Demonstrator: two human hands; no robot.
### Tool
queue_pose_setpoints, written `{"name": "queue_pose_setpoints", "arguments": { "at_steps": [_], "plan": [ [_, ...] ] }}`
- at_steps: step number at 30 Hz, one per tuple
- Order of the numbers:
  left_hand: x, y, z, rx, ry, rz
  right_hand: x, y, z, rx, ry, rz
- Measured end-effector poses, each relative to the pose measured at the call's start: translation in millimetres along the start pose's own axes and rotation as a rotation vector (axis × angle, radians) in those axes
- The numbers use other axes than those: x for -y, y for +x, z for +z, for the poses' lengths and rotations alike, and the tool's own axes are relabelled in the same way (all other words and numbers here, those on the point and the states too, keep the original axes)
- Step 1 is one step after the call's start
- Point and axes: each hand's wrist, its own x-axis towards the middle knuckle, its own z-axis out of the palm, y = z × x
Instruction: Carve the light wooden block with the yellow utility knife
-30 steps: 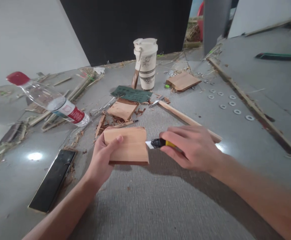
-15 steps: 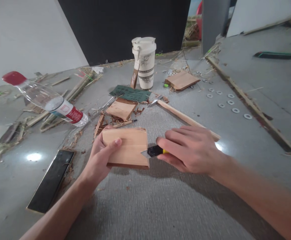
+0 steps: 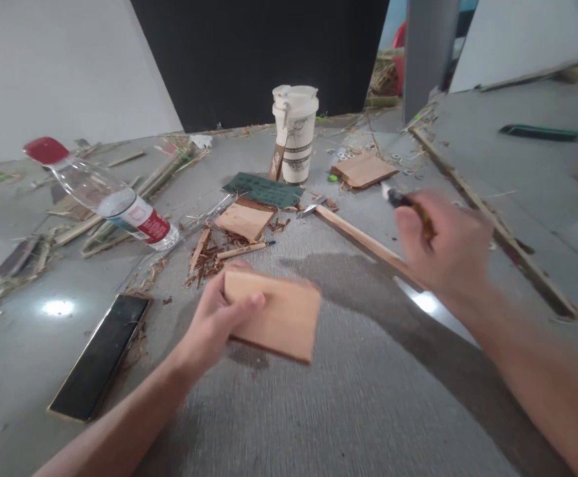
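Note:
A light wooden board (image 3: 279,318) is gripped at its left edge by my left hand (image 3: 219,311), the thumb lying across its face and the fingers behind. It tilts down to the right above the grey surface. Away to the right, my right hand (image 3: 442,245) is raised and closed around a utility knife (image 3: 410,205), blurred by motion, its tip pointing left and apart from the board. Below that hand lies a hammer (image 3: 363,238) with a wooden handle. Beyond the board are a second wooden piece (image 3: 246,220), a pencil-like stick (image 3: 243,250) and brown shavings (image 3: 209,262).
A white lidded cup (image 3: 299,139) stands at the back by green sandpaper-like sheet (image 3: 263,190). Another board (image 3: 365,170) lies right of it near metal washers. At left are a leaning plastic bottle (image 3: 114,199) and a black phone (image 3: 100,358). A long wood strip (image 3: 497,218) runs along the right.
My right hand has lifted the utility knife off the board's right edge, up and to the right. The board in my left hand has shifted right and down and turned slightly.

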Motion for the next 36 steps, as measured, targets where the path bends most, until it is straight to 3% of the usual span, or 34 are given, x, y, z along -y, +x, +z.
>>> {"name": "queue_pose_setpoints", "arguments": {
  "at_steps": [3, 6, 9, 22, 28, 32, 34, 36],
  "plan": [
    [0.6, 14.7, -6.6, -0.226, -0.069, 0.062, 27.2, -8.6, 1.8, 0.115, 0.142, -0.207],
    [0.5, 23.6, -11.5, -0.267, -0.093, 0.074, 58.2, -17.2, 2.0, 0.284, 0.291, -0.350],
    [1.2, 23.9, -11.5, -0.254, -0.108, 0.084, 71.0, -20.4, 2.2, 0.363, 0.333, -0.381],
    [0.9, 18.0, -5.9, -0.231, -0.092, 0.075, 66.7, -21.5, 4.1, 0.383, 0.264, -0.424],
    [-5.5, 14.8, -6.5, -0.164, -0.081, 0.083, 65.5, -20.3, 0.2, 0.306, 0.171, -0.494],
    [-7.8, 11.8, -7.7, -0.178, -0.082, 0.097, 64.3, -18.6, -1.1, 0.243, 0.103, -0.528],
    [-6.9, 6.0, -7.2, -0.111, -0.047, 0.086, 53.3, -14.8, -0.5, 0.220, 0.066, -0.436],
    [-4.9, -1.1, -5.2, 0.057, 0.007, 0.026, 34.0, -9.1, 0.2, 0.170, -0.004, -0.226]
  ]
}}
